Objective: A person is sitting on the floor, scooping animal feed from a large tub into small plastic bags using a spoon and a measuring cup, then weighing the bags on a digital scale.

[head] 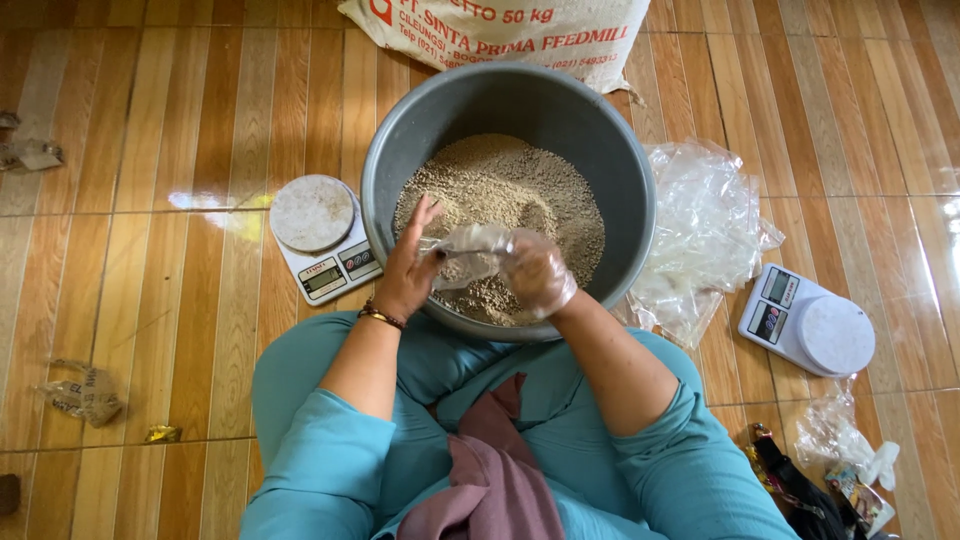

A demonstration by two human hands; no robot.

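- Head view, looking straight down past teal sleeves and a mauve cloth in the lap.
- Grey basin [640, 190] at centre, half full of brown feed pellets [500, 185], heaped toward 12 o'clock.
- Clear plastic bag [470, 255] over the near part of the pellets, toward 6 o'clock in the basin, between both hands.
- Left hand [408, 268] gripping the bag's edge, fingers spread upward toward 12 o'clock, a bracelet at the wrist.
- Right hand [538, 272] wrapped in clear plastic film, curled around the bag's other side; exact finger closure blurred by the film.
- Bag's long axis running roughly 9 to 3 o'clock; which way the mouth opens hard to tell through the crumpled film.
- White kitchen scale [322, 236] at 9 o'clock of the basin, touching or just beside its rim.
- Second white scale [810, 322] at 4 o'clock, well apart.
- Pile of empty clear bags [705, 235] at 3 o'clock, against the basin wall.
- Printed feed sack [500, 30] at 12 o'clock behind the basin.
- Likely risk: thin film slipping from the left fingers and the mouth collapsing, spilling pellets back or over the near rim onto the lap.
- Further risk: a tear in the bag from a tight two-handed pull.
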